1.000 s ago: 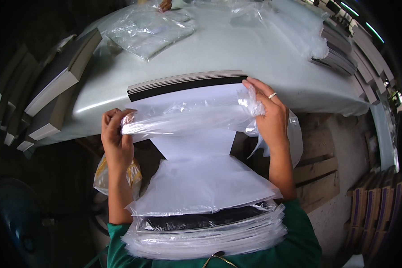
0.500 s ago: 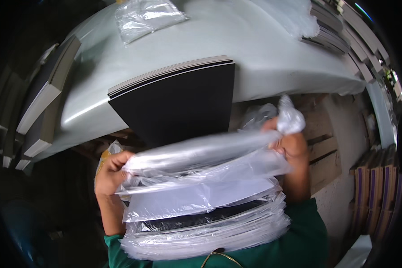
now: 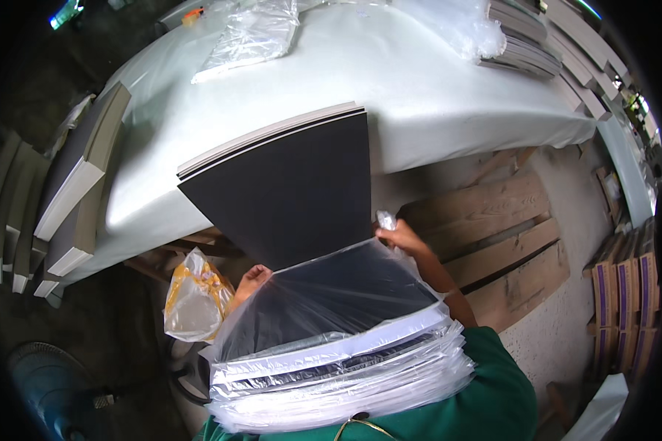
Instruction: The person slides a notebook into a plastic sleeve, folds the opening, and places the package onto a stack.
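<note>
A clear plastic bag is stretched between my two hands, its far edge pulled taut along the near end of the black boards. My left hand grips the bag's left corner with closed fingers. At the right corner, my right hand pinches the edge, and a crumpled bit of clear plastic sticks up from it. The stack of black boards with pale layers rests on the table and juts over its near edge. Below the bag, a pile of plastic-wrapped sheets lies against my green top.
A table with a pale cover stretches ahead. Thick grey-edged board stacks stand at left, others at far right. Folded clear plastic lies at the back. Below are a wooden pallet, a yellow-printed bag and cartons.
The bag, bunched and blurred between my raised hands before, is now spread flat and taut. My hands have moved closer together, toward the black boards' near end. The view has shifted slightly.
</note>
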Action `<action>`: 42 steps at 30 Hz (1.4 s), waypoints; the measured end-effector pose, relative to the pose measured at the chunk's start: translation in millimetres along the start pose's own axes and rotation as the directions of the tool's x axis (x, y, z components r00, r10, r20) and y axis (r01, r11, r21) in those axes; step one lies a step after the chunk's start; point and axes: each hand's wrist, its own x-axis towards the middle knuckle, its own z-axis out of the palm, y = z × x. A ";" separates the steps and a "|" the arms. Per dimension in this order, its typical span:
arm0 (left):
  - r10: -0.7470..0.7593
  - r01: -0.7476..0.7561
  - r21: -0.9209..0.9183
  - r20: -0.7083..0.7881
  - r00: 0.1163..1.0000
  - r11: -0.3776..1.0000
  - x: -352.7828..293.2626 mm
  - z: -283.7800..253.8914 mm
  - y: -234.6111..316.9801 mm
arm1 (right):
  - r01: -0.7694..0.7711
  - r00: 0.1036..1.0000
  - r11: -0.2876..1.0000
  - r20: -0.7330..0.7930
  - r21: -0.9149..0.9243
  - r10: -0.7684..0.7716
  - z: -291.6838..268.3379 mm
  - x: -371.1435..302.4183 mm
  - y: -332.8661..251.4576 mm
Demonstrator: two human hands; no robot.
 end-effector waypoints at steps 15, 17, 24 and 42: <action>0.604 -0.605 0.177 0.061 0.794 0.777 -104.9 212.0 257.9 | 0.170 0.721 0.863 0.538 0.476 -0.438 124.9 -72.0 -253.5; 0.671 -0.645 0.236 -0.040 0.741 0.727 -95.5 208.4 247.3 | 0.085 0.854 0.878 0.419 0.470 -0.307 124.3 -70.7 -239.5; 0.706 -0.633 0.359 -0.122 0.697 0.687 -92.1 194.4 241.1 | 0.179 0.886 0.828 0.279 0.531 -0.370 131.8 -63.3 -240.0; 0.755 -0.711 0.303 -0.049 0.654 0.635 -92.6 197.0 232.2 | 0.238 0.887 0.793 0.206 0.560 -0.412 135.5 -64.4 -229.7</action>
